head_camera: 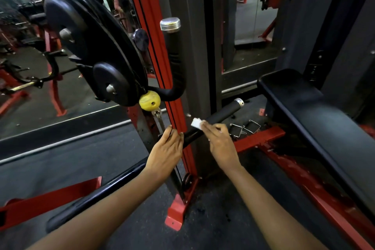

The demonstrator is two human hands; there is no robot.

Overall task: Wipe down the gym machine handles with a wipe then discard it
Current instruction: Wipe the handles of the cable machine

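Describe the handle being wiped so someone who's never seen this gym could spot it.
Find the red upright post. Low on it, a straight black handle juts right toward the bench. Unlike the curved handle standing upright above, it is straight and low, the left hand gripping its base, the right hand holding a white wipe on it.

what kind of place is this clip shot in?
A gym, probably a commercial one: black weight plates loaded on a red-framed machine, a padded bench to the right, and the right hand holding a wipe on a machine handle that the left hand grips.
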